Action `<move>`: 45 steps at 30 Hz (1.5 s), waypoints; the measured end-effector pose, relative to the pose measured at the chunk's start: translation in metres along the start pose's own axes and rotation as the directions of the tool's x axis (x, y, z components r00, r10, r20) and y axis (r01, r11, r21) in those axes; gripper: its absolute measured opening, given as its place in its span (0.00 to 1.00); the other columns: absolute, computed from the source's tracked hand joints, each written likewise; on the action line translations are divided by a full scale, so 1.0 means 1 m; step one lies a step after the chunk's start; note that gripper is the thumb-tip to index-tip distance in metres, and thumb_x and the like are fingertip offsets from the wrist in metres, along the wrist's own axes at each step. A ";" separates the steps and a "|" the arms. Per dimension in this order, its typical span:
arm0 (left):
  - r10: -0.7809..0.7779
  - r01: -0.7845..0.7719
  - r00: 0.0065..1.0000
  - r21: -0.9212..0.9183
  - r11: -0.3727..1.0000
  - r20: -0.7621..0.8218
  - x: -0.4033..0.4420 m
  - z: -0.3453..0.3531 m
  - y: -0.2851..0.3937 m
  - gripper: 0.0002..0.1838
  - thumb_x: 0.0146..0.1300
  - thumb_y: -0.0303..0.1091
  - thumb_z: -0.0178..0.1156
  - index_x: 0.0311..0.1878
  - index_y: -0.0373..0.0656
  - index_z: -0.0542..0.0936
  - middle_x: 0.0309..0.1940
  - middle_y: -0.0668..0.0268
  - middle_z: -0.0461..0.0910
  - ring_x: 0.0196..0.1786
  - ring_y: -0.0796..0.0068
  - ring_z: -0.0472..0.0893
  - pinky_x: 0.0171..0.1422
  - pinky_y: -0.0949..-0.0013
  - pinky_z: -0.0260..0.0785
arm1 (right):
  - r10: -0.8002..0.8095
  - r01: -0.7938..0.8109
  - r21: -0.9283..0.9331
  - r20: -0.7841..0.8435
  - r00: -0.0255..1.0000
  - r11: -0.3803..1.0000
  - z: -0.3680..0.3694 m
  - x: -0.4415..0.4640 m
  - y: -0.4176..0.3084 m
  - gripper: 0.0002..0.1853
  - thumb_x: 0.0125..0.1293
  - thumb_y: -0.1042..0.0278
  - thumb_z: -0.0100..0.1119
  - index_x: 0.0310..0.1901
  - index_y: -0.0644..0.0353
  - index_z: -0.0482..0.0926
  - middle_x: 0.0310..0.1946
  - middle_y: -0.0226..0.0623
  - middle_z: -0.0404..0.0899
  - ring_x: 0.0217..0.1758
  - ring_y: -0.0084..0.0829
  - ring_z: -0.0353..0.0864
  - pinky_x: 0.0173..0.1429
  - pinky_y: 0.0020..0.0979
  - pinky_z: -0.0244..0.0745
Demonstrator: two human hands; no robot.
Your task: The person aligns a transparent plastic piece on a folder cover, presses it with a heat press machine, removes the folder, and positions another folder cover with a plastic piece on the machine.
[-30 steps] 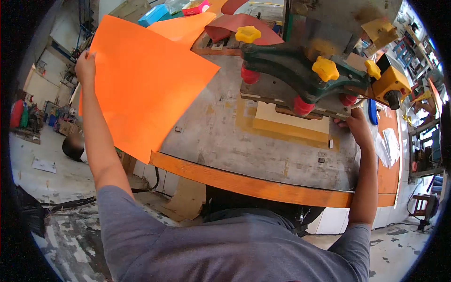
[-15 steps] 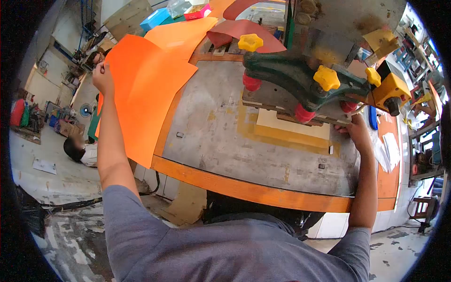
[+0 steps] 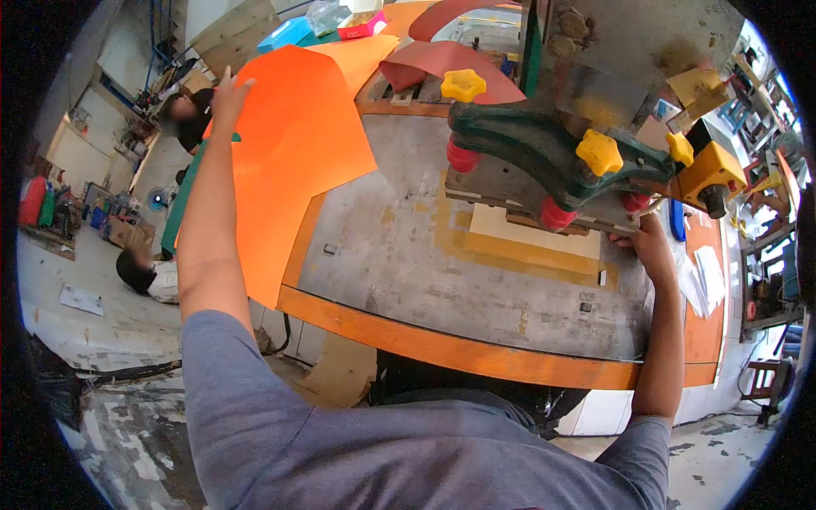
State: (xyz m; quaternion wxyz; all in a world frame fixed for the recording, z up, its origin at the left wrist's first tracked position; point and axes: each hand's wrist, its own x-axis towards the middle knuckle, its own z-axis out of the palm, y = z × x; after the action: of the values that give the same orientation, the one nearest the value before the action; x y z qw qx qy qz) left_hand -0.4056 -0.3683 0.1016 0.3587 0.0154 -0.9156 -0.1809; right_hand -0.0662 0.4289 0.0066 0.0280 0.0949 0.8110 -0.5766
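My left hand [image 3: 228,100] is at the upper left, at the edge of a large orange sheet [image 3: 289,161], its thumb and fingers partly apart; whether it still grips the sheet is unclear. The sheet lies over the table's left side, with another light orange sheet [image 3: 361,58] behind it. At the right, my right hand [image 3: 648,246] is by the edge of the press head [image 3: 544,208], its fingertips partly hidden under it. A cream sheet [image 3: 531,236] rests beneath the head on the tape-marked metal plate [image 3: 408,272].
Yellow knobs [image 3: 599,153] top the green press arm [image 3: 544,136]. A yellow control box [image 3: 710,174] and white papers [image 3: 704,276] are at the right. Reddish material [image 3: 459,68], a blue box [image 3: 285,36] and a pink box [image 3: 361,25] lie behind. Two people [image 3: 183,115] are at the left.
My left hand has moved up and to the right, and the orange sheet has shifted inward and changed its fold. My right hand stays by the press head.
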 end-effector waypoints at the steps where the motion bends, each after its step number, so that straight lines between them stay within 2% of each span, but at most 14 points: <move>1: 0.117 -0.119 0.993 -0.120 0.986 -0.024 0.000 0.028 -0.019 0.47 0.72 0.54 0.71 0.87 0.50 0.61 0.73 0.51 0.81 0.76 0.54 0.79 0.74 0.56 0.74 | -0.013 0.013 -0.013 0.021 1.000 1.000 0.000 0.000 -0.001 0.18 0.78 0.76 0.57 0.66 0.64 0.79 0.53 0.35 0.87 0.47 0.25 0.88 0.50 0.28 0.86; 3: 0.215 -0.234 0.972 -0.283 0.930 -0.096 -0.016 0.036 0.003 0.54 0.71 0.53 0.73 0.91 0.48 0.52 0.76 0.47 0.77 0.79 0.52 0.77 0.77 0.56 0.72 | -0.004 0.005 -0.008 0.027 1.000 1.000 -0.003 0.004 0.007 0.17 0.78 0.75 0.57 0.66 0.64 0.79 0.53 0.35 0.87 0.48 0.25 0.88 0.50 0.28 0.86; 6: 0.057 0.030 0.937 -0.240 0.970 0.346 -0.070 0.002 0.044 0.55 0.71 0.50 0.75 0.90 0.44 0.53 0.79 0.41 0.71 0.81 0.51 0.74 0.78 0.56 0.71 | -0.023 0.024 -0.010 0.042 0.999 1.000 -0.006 0.005 0.013 0.16 0.79 0.74 0.57 0.65 0.65 0.80 0.53 0.35 0.88 0.48 0.26 0.88 0.50 0.28 0.86; 7: 0.022 0.125 0.849 -0.242 0.962 0.528 -0.078 0.005 0.032 0.54 0.71 0.49 0.75 0.89 0.42 0.54 0.81 0.42 0.70 0.82 0.52 0.73 0.78 0.57 0.72 | -0.054 0.055 -0.016 0.057 0.997 0.998 -0.006 0.005 0.016 0.16 0.79 0.74 0.58 0.64 0.66 0.80 0.52 0.36 0.88 0.49 0.26 0.88 0.50 0.28 0.85; 9: 0.040 0.210 0.683 -0.248 0.946 0.729 -0.106 -0.002 0.024 0.50 0.73 0.48 0.73 0.88 0.41 0.58 0.82 0.42 0.68 0.82 0.56 0.72 0.79 0.58 0.71 | -0.047 0.047 -0.005 0.036 0.998 0.999 -0.008 0.008 0.026 0.18 0.74 0.78 0.55 0.64 0.65 0.80 0.51 0.37 0.89 0.48 0.26 0.89 0.50 0.27 0.85; 11: 0.050 0.172 0.631 -0.203 0.964 0.774 -0.152 -0.030 0.031 0.44 0.75 0.48 0.71 0.86 0.41 0.63 0.82 0.43 0.69 0.82 0.57 0.72 0.82 0.58 0.69 | -0.046 0.046 0.002 0.018 0.999 0.999 -0.010 0.007 0.032 0.21 0.70 0.83 0.52 0.63 0.65 0.79 0.49 0.38 0.89 0.47 0.26 0.90 0.50 0.26 0.84; 15: -0.038 0.053 0.591 0.008 0.999 0.806 -0.213 -0.090 0.059 0.40 0.78 0.50 0.67 0.85 0.41 0.67 0.83 0.51 0.69 0.86 0.56 0.67 0.87 0.59 0.61 | -0.034 0.034 -0.025 -0.007 0.999 0.999 -0.005 0.008 0.025 0.20 0.71 0.82 0.52 0.63 0.64 0.79 0.48 0.37 0.89 0.47 0.25 0.90 0.49 0.26 0.84; 19: -0.008 0.063 0.689 -0.049 0.997 0.725 -0.250 -0.069 0.021 0.40 0.81 0.56 0.59 0.88 0.50 0.62 0.89 0.60 0.58 0.92 0.59 0.51 0.92 0.43 0.43 | -0.025 0.025 -0.036 -0.016 1.000 0.999 0.000 0.005 0.013 0.15 0.77 0.73 0.60 0.62 0.66 0.82 0.49 0.33 0.88 0.46 0.23 0.87 0.47 0.29 0.84; 24: 0.022 -0.047 0.748 0.019 0.999 0.664 -0.224 -0.013 -0.017 0.40 0.84 0.65 0.46 0.91 0.60 0.56 0.93 0.65 0.46 0.94 0.61 0.41 0.90 0.29 0.28 | 0.001 0.000 -0.080 0.014 1.000 0.997 -0.002 0.010 0.016 0.16 0.75 0.77 0.60 0.62 0.64 0.82 0.49 0.33 0.88 0.43 0.23 0.87 0.46 0.28 0.84; 29: -0.299 0.127 0.760 0.320 0.939 0.577 -0.181 0.040 0.013 0.47 0.80 0.75 0.41 0.91 0.56 0.54 0.93 0.64 0.45 0.93 0.54 0.43 0.88 0.23 0.29 | -0.021 0.021 -0.014 0.010 1.000 1.000 -0.004 0.007 0.022 0.21 0.74 0.80 0.56 0.67 0.63 0.79 0.51 0.35 0.88 0.44 0.23 0.87 0.46 0.27 0.84; 33: -0.322 0.178 0.783 0.304 0.936 0.533 -0.149 0.096 0.015 0.50 0.79 0.76 0.40 0.91 0.50 0.53 0.93 0.63 0.44 0.93 0.51 0.43 0.88 0.22 0.30 | -0.028 0.027 -0.105 -0.009 1.000 0.994 0.005 -0.001 -0.001 0.19 0.74 0.76 0.55 0.64 0.64 0.81 0.51 0.36 0.88 0.46 0.23 0.88 0.47 0.29 0.84; 38: -0.208 0.219 0.839 0.038 0.975 0.503 -0.104 0.174 -0.007 0.50 0.80 0.72 0.43 0.90 0.43 0.53 0.92 0.55 0.45 0.92 0.46 0.45 0.91 0.33 0.35 | -0.045 0.048 -0.059 0.049 0.998 0.997 0.001 0.002 0.003 0.18 0.74 0.75 0.57 0.62 0.68 0.82 0.46 0.37 0.88 0.45 0.25 0.88 0.47 0.30 0.84; 44: -0.189 0.157 0.794 0.105 0.982 0.578 -0.068 0.201 0.007 0.43 0.85 0.60 0.45 0.87 0.35 0.57 0.89 0.46 0.54 0.91 0.46 0.52 0.92 0.52 0.47 | -0.034 0.036 -0.073 0.028 0.999 0.997 0.002 0.001 0.001 0.17 0.75 0.78 0.56 0.62 0.69 0.82 0.48 0.40 0.89 0.43 0.27 0.89 0.46 0.28 0.84; 45: -0.144 0.314 0.839 -0.250 0.916 0.525 -0.073 0.196 0.016 0.39 0.85 0.52 0.48 0.87 0.34 0.58 0.87 0.49 0.58 0.89 0.53 0.56 0.91 0.56 0.51 | -0.034 0.036 -0.071 0.033 0.999 0.997 0.002 0.001 0.002 0.16 0.75 0.78 0.56 0.61 0.69 0.82 0.47 0.39 0.89 0.43 0.25 0.89 0.46 0.27 0.83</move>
State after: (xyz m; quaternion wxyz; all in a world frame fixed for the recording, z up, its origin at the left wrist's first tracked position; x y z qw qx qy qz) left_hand -0.4794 -0.2797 -0.0729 0.0845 0.0197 -0.9250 -0.3698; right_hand -0.0673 0.4280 0.0035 0.0339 0.0705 0.8322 -0.5489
